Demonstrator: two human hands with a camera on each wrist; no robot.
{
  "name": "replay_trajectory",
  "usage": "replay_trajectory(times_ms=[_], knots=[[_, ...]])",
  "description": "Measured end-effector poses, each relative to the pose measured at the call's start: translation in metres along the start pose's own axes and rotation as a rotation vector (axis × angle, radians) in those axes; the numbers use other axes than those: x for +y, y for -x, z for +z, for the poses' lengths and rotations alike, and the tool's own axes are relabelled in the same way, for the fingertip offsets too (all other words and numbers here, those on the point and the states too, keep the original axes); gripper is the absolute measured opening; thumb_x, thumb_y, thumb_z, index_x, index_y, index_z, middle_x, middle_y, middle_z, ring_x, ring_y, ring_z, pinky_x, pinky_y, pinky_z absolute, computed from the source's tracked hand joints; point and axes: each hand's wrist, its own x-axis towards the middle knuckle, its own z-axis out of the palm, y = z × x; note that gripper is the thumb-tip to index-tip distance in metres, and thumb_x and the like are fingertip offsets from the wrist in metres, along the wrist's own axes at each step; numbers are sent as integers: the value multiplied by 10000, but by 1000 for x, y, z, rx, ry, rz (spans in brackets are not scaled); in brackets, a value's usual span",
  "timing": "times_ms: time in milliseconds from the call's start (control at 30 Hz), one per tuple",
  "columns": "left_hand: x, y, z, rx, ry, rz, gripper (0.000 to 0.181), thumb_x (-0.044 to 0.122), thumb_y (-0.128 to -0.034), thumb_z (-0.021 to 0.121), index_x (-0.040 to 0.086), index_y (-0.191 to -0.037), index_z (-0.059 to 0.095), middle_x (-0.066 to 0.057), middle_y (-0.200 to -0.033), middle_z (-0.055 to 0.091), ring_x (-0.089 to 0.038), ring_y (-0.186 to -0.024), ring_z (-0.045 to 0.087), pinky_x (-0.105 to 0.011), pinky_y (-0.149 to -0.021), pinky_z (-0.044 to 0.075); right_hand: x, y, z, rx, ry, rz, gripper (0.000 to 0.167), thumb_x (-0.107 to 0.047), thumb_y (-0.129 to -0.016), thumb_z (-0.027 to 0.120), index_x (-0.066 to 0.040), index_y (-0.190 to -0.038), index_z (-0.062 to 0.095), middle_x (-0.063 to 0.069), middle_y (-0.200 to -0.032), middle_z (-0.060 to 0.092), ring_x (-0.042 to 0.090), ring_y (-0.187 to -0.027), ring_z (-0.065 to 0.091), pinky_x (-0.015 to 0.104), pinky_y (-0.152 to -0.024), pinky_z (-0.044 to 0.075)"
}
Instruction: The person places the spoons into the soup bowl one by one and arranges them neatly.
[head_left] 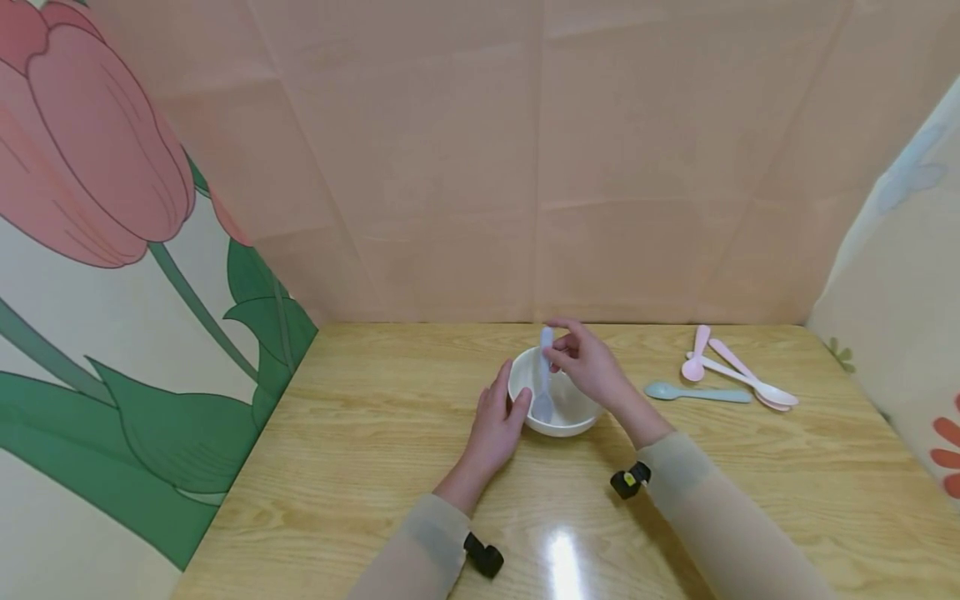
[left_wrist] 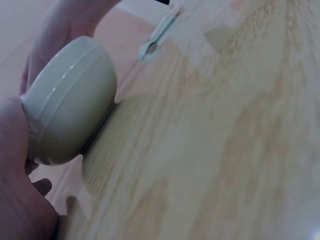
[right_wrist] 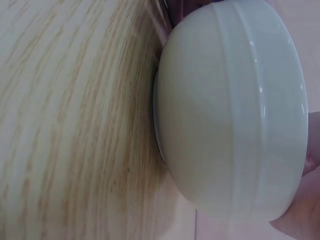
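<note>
Hands [head_left: 495, 423] flank bowl [head_left: 574, 407] and spoon [head_left: 544, 377].

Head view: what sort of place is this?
Probably a staged tabletop set: a creased pink sheet hangs behind the wooden table, and a big tulip picture stands along one side.

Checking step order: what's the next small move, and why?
Probably ease the right hand clear of the pale blue, slim-handled spoon, leaving it in the glossy white round bowl: the spoon's head is already down inside, its handle rises past the far rim, and the left hand holds the bowl's side.
</note>
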Motion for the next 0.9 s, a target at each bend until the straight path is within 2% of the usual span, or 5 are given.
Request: replay_trajectory(times_ms=[267, 400, 667, 900], knots=[[1, 1, -1, -4, 18, 8, 750, 541, -1173, 449, 148, -1775, 235, -103, -1739, 415, -352, -1543, 404, -610, -1257, 369, 1, 0, 4, -27, -1, -24, 553, -31, -1072, 719, -90, -1588, 530, 163, -1085, 775, 265, -914, 752, 309, -801, 616], [0, 0, -1, -7, 17, 17, 758, 543, -1174, 445, 127, -1772, 236, -98, -1750, 398, -365, -1558, 385, -617, -1263, 356, 3, 0, 8, -46, -15, -19, 569, -6, -1070, 708, -89, -1599, 517, 174, -1102, 771, 276, -946, 749, 355, -846, 629], [0, 0, 0, -4, 16, 19, 746, 538, -1176, 441, 147, -1776, 231, -103, -1747, 404, -367, -1557, 390, -621, -1259, 361, 3, -2, 10, -65, 26, 24, 582, -47, -1088, 694, -115, -1628, 489, 149, -1110, 760, 277, -968, 750, 398, -856, 630], [-1, 0, 0, -8, 18, 5, 743, 545, -1171, 450, 194, -1784, 216, -83, -1746, 410, -344, -1540, 409, -613, -1253, 373, 0, -2, 11, -93, 49, 56, 570, -66, -1108, 667, -77, -1640, 463, 160, -1115, 761, 285, -963, 749, 444, -872, 622]])
